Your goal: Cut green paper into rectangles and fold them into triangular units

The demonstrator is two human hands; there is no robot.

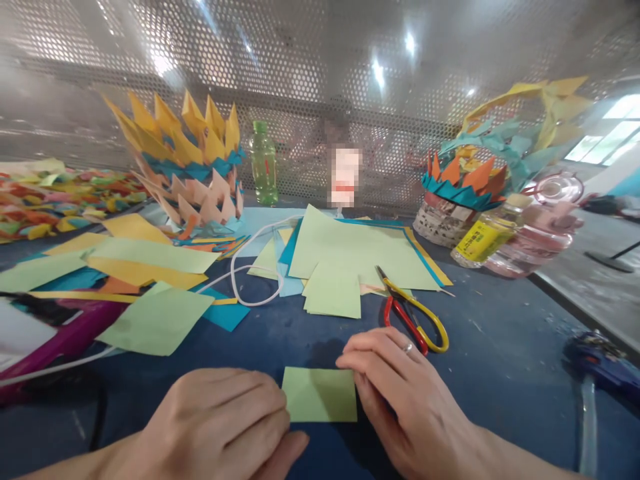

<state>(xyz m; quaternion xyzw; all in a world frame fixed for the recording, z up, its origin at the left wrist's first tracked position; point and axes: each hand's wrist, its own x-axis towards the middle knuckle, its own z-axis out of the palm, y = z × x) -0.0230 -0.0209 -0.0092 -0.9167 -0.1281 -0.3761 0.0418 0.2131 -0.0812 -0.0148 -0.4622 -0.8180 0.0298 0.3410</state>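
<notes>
A small light green paper rectangle (323,395) lies flat on the dark blue table between my hands. My left hand (225,420) is at its left edge, fingers curled and pressed together; what they may hold is hidden. Around the paper's upper right corner is my right hand (395,393), a ring on one finger, its fingers bent and close together over the thumb side. Scissors (413,310) with red and yellow handles lie just beyond my right hand. Behind the rectangle rests a stack of small green sheets (333,290), against larger green sheets (360,250).
Coloured paper sheets (155,320) and a purple tool (65,340) with a cable lie left. Spiky paper crafts (190,167) and a green bottle (265,167) stand behind. At right are a basket (445,220), a yellow-labelled bottle (483,240), a pink bottle (535,243) and a glue gun (605,367).
</notes>
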